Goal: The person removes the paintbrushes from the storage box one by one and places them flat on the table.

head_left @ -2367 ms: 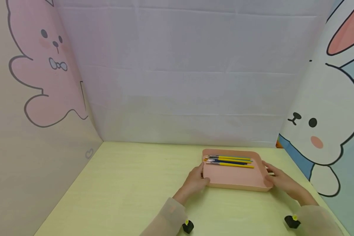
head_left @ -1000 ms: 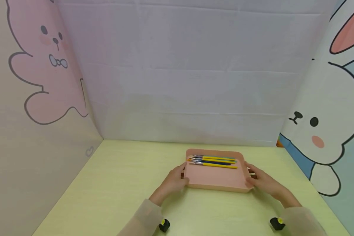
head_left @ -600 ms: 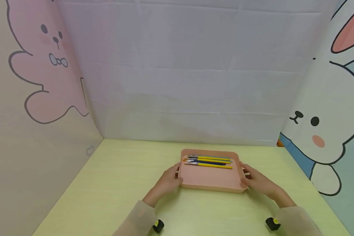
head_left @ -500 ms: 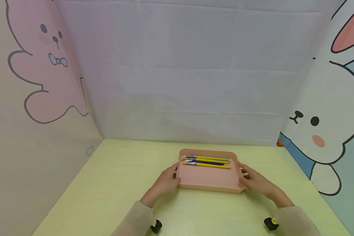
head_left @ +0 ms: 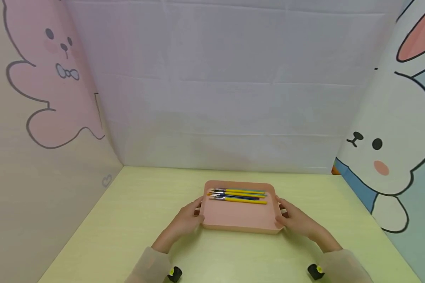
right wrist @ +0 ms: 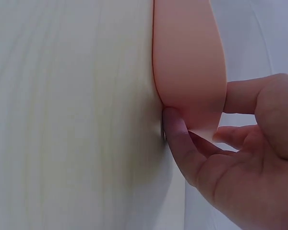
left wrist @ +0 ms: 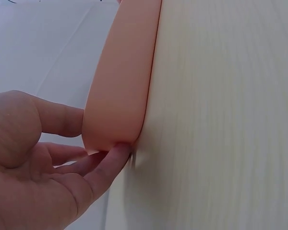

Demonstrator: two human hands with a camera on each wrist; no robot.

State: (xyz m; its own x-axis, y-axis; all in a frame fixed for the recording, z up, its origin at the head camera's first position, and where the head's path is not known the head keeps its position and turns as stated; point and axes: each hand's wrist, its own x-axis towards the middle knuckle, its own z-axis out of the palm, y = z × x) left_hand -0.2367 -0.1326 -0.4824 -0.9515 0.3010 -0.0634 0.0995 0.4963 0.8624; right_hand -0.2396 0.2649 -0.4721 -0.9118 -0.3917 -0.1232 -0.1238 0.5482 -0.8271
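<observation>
A pink rectangular tray [head_left: 239, 216] lies on the pale yellow table, held between both hands. Several slim paintbrushes [head_left: 242, 194] with yellow, blue and green handles lie side by side along the tray's far half, bristles to the left. My left hand [head_left: 185, 220] grips the tray's left end, thumb at the rim and fingers curled against the outer wall. On the opposite end my right hand [head_left: 297, 220] holds it the same way. Both wrist views show the tray's side wall [left wrist: 120, 72] close along the tabletop, with fingertips [right wrist: 175, 122] low at its bottom edge.
The yellow table [head_left: 138, 208] stretches out to both sides of the tray. A white cloth backdrop [head_left: 216, 98] stands behind it. Cartoon-printed panels flank the table, a pink animal [head_left: 63, 90] on the left and a white rabbit [head_left: 382, 149] on the right.
The tray has slid leftward across the table from the right side to about the middle, with both hands moving along on its ends. The paintbrushes keep their place in it.
</observation>
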